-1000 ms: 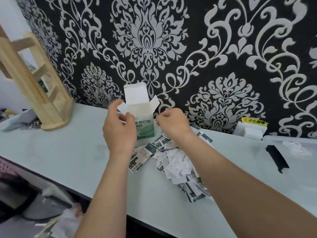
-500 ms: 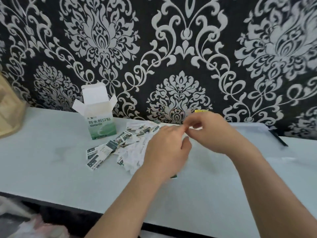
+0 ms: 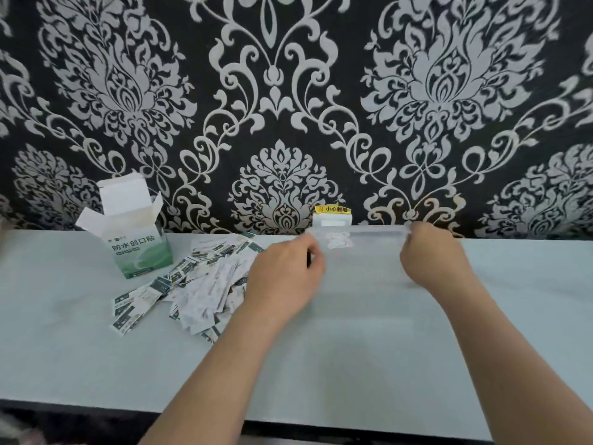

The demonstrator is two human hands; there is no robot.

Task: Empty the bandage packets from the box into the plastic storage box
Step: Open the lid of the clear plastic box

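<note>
The green and white bandage box (image 3: 138, 242) stands upright at the back left of the table with its flaps open. Several bandage packets (image 3: 195, 284) lie in a loose pile to its right. A translucent plastic storage box (image 3: 362, 248) sits against the wall in the middle. My left hand (image 3: 285, 274) grips its left end with curled fingers, and my right hand (image 3: 433, 255) grips its right end at the rim. The inside of the storage box is hard to make out.
The pale table (image 3: 353, 354) runs across the whole view, its front edge at the bottom. A white wall socket with a yellow label (image 3: 332, 216) sits behind the storage box. Patterned black and silver wallpaper closes off the back.
Both hands left the bandage box and moved right, over the packet pile, to the ends of the storage box. The view swung right, and the wooden rack is out of sight.
</note>
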